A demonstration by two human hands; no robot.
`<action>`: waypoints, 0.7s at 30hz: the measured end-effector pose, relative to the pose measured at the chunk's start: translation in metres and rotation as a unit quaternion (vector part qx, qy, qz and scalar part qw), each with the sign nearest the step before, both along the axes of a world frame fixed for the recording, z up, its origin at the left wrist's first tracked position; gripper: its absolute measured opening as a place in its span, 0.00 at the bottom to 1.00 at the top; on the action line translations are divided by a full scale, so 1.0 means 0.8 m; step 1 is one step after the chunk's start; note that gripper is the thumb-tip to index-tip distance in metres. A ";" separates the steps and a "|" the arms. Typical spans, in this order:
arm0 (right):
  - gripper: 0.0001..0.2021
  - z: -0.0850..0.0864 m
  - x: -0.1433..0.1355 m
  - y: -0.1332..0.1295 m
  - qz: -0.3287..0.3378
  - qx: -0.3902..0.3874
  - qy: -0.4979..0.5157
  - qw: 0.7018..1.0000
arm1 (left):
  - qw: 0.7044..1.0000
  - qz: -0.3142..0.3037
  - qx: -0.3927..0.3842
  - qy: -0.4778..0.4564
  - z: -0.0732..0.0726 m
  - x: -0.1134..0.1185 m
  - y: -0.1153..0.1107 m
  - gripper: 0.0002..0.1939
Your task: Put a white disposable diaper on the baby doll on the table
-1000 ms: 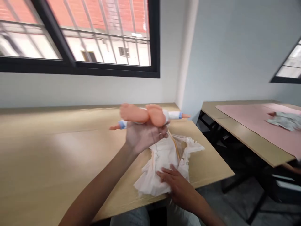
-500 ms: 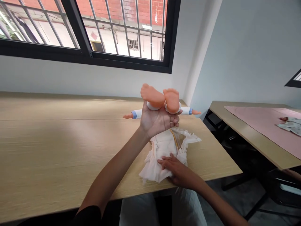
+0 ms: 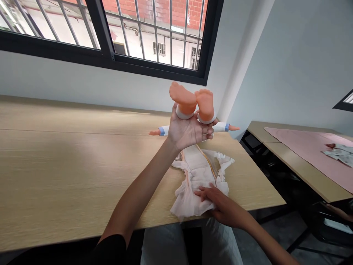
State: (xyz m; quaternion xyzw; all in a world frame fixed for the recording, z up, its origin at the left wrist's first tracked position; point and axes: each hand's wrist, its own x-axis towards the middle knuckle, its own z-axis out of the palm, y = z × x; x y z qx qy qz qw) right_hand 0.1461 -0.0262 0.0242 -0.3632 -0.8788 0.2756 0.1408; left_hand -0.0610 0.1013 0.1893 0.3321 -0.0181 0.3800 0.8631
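Observation:
A baby doll [image 3: 206, 105] lies on its back on the wooden table, feet raised toward me. My left hand [image 3: 187, 129] is closed around its ankles from below, palm facing me. The doll's arms in white sleeves with blue cuffs stretch out to both sides; its head and body are hidden behind my hand. An opened white diaper [image 3: 197, 165] is spread flat beneath and in front of the doll, reaching close to the table's near edge. My right hand [image 3: 220, 202] rests on the diaper's near end, fingers stretched out.
The wooden table [image 3: 68, 184] runs along a wall under a barred window [image 3: 154, 36]. On the right, past a gap, a second table carries a pink cloth [image 3: 303, 147] and another doll [image 3: 342, 150]. A person's hand [image 3: 340, 211] shows at the right edge.
The doll's feet and my left hand appear higher, and more of the diaper shows below them. My right hand stays on the diaper's near end. The whole view has tilted slightly.

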 end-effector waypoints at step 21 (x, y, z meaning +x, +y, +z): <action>0.32 -0.031 -0.044 0.030 -0.049 0.125 0.002 0.991 | 0.997 -0.030 -0.011 0.067 -0.024 0.032 -0.033 0.35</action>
